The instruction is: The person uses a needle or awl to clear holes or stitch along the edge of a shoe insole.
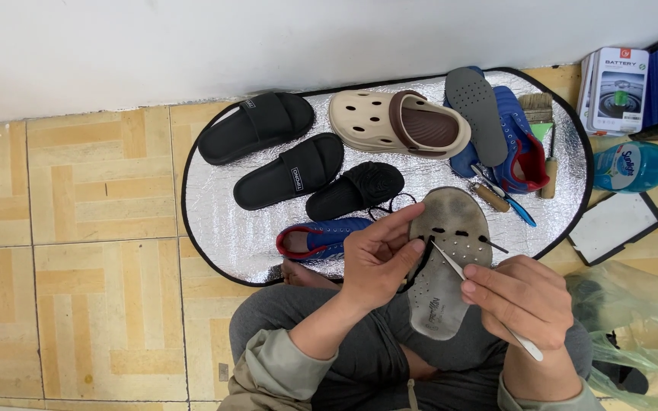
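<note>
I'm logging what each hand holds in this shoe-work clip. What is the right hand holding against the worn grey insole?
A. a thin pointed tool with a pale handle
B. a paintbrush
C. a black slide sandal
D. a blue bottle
A: the right hand pinches a thin pointed tool whose tip meets the grey insole, which the left hand steadies.
</note>
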